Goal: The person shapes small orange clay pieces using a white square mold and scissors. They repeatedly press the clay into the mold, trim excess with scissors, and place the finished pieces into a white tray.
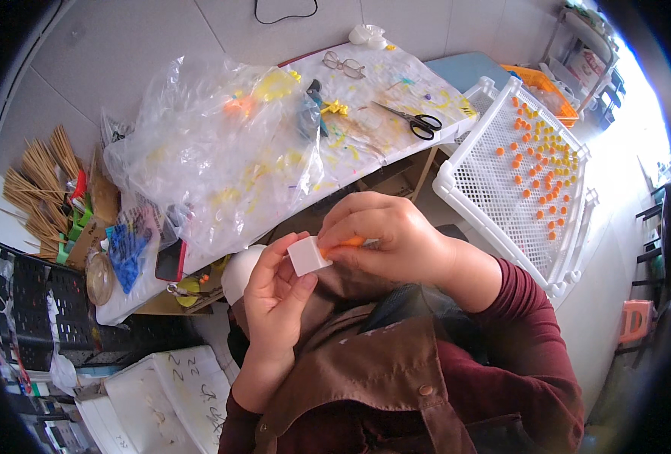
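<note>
My left hand [279, 286] holds a small white block [307, 256] between thumb and fingers, above my lap. With its fingertips closed on a small orange piece [349, 242], my right hand [381, 235] meets the block's right side; the fingers partly hide where the two touch. Ahead, a paint-stained table [369, 133] bears a crumpled clear plastic bag [199, 153], black-handled scissors [418, 120], eyeglasses [344, 65] and a yellow piece [335, 108]. A white mesh tray [483, 181] to the right holds several small orange and yellow pieces.
Bundles of wooden sticks [40, 187], a blue plastic bag [125, 255] and a phone [170, 261] lie at the left. White boxes [159, 397] stand at the lower left. An orange basket [568, 116] is behind the tray, and a pink stool [635, 320] stands far right.
</note>
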Tool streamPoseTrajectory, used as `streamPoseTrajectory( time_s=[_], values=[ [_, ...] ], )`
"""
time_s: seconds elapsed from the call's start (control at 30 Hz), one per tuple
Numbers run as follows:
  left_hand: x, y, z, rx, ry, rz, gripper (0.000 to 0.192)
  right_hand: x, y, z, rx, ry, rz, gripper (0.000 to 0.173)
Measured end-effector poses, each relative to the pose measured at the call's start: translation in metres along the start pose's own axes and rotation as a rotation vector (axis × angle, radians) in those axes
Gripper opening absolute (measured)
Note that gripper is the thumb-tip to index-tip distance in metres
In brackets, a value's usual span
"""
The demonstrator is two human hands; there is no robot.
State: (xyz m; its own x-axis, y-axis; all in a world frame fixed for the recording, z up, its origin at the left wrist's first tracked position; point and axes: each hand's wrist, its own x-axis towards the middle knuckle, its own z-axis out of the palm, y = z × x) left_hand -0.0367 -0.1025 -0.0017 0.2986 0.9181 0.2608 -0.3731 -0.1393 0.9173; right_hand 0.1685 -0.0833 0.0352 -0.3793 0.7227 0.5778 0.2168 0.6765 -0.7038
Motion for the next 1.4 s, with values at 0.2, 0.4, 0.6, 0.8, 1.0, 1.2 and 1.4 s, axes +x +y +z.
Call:
streamPoseTrajectory(
  time_s=[0.2, 0.4, 0.6, 0.8, 1.0, 1.2, 1.4],
  values=[
    [0.001, -0.004, -0.004, -0.02, 0.014, -0.047, 0.05, 0.002, 0.006, 0.005, -0.089, 0.022, -0.124, 0.017],
    [0.011, -0.013, -0.009, -0.037, 0.045, -0.057, 0.049, 0.005, 0.01, 0.012, -0.202, 0.033, -0.134, 0.02],
    [0.026, -0.013, -0.017, -0.101, 0.067, -0.095, 0.045, 0.019, 0.021, 0.003, -0.006, 0.017, 0.077, 0.028],
    [0.027, -0.016, -0.029, -0.207, 0.036, -0.018, 0.038, 0.029, 0.029, 0.014, -0.065, -0.023, 0.039, 0.024],
    [0.02, -0.02, -0.037, -0.238, 0.117, -0.051, 0.037, 0.031, 0.031, 0.028, -0.24, -0.01, -0.15, 0.021],
    [0.026, -0.024, -0.038, -0.26, 0.094, -0.084, 0.04, 0.033, 0.035, 0.024, -0.154, -0.06, -0.055, 0.021],
    [0.028, -0.017, -0.03, -0.139, 0.087, -0.081, 0.054, 0.035, 0.038, 0.01, 0.105, -0.086, 0.206, 0.017]
  ],
)
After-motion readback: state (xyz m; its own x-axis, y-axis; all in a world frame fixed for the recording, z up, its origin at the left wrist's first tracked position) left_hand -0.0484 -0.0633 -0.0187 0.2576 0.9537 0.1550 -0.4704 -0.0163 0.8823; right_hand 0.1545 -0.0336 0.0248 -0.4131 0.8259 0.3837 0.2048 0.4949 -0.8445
